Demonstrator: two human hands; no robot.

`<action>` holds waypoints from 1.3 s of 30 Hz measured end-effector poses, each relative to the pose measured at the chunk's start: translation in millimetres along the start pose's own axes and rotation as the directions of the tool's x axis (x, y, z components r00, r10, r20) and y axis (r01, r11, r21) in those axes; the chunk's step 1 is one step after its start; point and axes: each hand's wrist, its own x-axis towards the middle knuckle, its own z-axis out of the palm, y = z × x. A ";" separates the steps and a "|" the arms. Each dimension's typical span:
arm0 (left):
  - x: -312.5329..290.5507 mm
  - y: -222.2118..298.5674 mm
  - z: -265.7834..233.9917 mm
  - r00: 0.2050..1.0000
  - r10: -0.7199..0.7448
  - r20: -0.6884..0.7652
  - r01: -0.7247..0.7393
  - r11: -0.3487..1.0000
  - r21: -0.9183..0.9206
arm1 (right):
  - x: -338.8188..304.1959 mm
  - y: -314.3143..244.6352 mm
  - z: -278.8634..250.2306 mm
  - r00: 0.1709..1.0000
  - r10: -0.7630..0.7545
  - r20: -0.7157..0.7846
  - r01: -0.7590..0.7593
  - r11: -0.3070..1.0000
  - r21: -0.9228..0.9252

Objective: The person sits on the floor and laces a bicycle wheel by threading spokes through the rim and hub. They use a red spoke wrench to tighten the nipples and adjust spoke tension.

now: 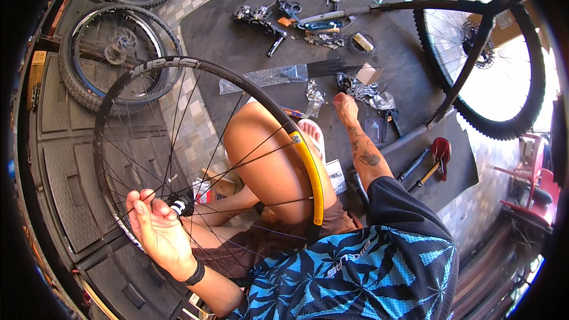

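Blk. round metal-spoked wheel: may tip if L hand, half-curled, hold unclear, shifts. R hand, grip can't tell: careless drag may scatter blk./silver metal parts.

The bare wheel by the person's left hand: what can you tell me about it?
The tireless wheel has a smooth black rim, pale lettering, a yellow section, thin dark metal-looking spokes and a dark hub with a bright end. It tilts before the bent leg; the left hand is beside the hub, contact unclear.
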 end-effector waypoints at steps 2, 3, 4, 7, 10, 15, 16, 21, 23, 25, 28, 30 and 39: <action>-2.9 1.0 1.4 1.000 -0.003 -0.012 0.003 1.000 -0.003 | -5.0 -2.6 17.1 0.993 -0.110 -0.041 0.112 0.993 0.032; -4.3 1.6 2.9 1.000 0.003 -0.031 -0.003 1.000 -0.002 | -7.5 -4.4 25.0 0.992 -0.116 -0.055 0.117 0.993 0.018; -4.5 1.9 5.0 0.999 -0.001 -0.033 0.002 1.000 0.012 | -8.4 -5.4 31.6 0.992 -0.109 -0.057 0.110 0.994 0.007; -2.9 1.7 13.0 0.999 -0.001 -0.040 0.002 1.000 0.023 | -8.6 -0.3 44.7 0.984 -0.163 -0.077 0.162 0.987 -0.023; 1.8 -2.5 23.4 1.000 0.002 -0.025 -0.003 1.000 -0.023 | -4.4 -0.7 49.6 0.987 -0.151 -0.053 0.147 0.986 -0.078; 6.8 -11.8 47.6 1.000 0.007 -0.029 -0.008 1.000 -0.028 | -8.5 -73.9 -2.5 0.985 0.072 -0.157 -0.018 0.947 0.321; 6.9 -15.5 53.8 1.000 0.016 -0.027 -0.017 0.999 -0.040 | -13.2 -100.8 -26.2 0.973 0.183 -0.137 -0.089 0.855 0.512; 7.6 -32.5 85.2 0.996 -0.084 0.039 0.090 0.976 -0.201 | -88.4 -231.8 -178.2 0.986 -0.138 -0.097 0.123 0.194 0.973; 4.7 -36.0 95.0 0.990 -0.127 0.067 0.140 0.960 -0.241 | -123.5 -268.9 -222.6 0.931 -0.312 -0.191 0.224 0.073 0.972; 0.3 -36.8 101.2 0.985 -0.148 0.093 0.166 0.960 -0.226 | -147.1 -297.0 -247.5 0.860 -0.446 -0.247 0.280 0.008 0.960; -6.1 -34.3 103.3 0.980 -0.166 0.110 0.188 0.954 -0.233 | -164.3 -321.0 -260.7 0.769 -0.551 -0.325 0.380 -0.014 0.925; -9.5 -32.3 101.1 0.978 -0.169 0.118 0.194 0.951 -0.241 | -173.3 -327.2 -260.7 0.801 -0.539 -0.262 0.292 -0.031 0.956; -12.7 -23.6 88.1 0.980 -0.151 0.130 0.175 0.965 -0.197 | -180.9 -320.6 -254.6 0.709 -0.656 -0.259 0.440 0.124 0.889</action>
